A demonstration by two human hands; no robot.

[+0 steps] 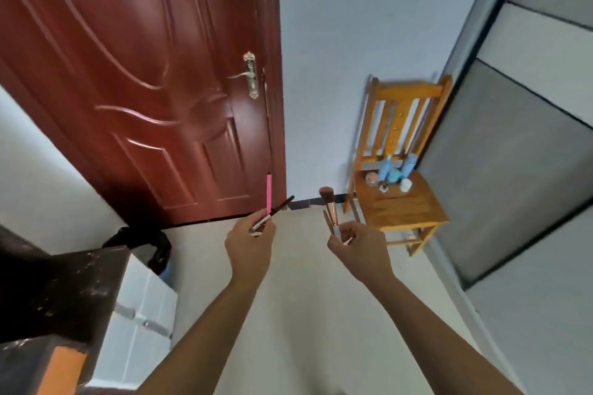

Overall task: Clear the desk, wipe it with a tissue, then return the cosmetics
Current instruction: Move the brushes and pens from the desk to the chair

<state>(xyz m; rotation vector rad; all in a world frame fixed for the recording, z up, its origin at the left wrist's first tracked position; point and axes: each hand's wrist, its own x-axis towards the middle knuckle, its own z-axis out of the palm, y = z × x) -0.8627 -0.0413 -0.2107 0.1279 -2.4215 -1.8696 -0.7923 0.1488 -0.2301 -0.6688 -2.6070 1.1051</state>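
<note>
**Brushes and pencils in both hands, clear of the bench**

Nearest to us, at the lower left, is the dark top of the bench (48,292), with white drawers (141,308) under it. Our bare forearms reach forward over the pale floor (298,298).

Our left hand (252,242) is held out in the air. Its grip is clamped on two thin sticks: a pink pencil (269,192) that stands almost upright, and a black-tipped pencil (282,205) that slants up to the right. Our right hand (356,245) is level with it and well apart from it. Its grip is clamped on a powder brush (329,202) with a rose-gold handle, bristles up, and on at least one more thin stick (328,223) beside it. We cannot tell what that stick is.

Beyond the bench a black bin bag (144,244) sits on the floor against the wall. Further right stands a wooden chair (414,218). At the back of its seat are more cosmetics: blue bottles (385,168), a round compact (372,178) and a white-capped jar (406,184), close together. Grey wardrobe panels (529,154) run along the right. Farthest off are the red-brown door (144,74), shut, with its brass handle (250,75), and the white wall (337,42).
</note>
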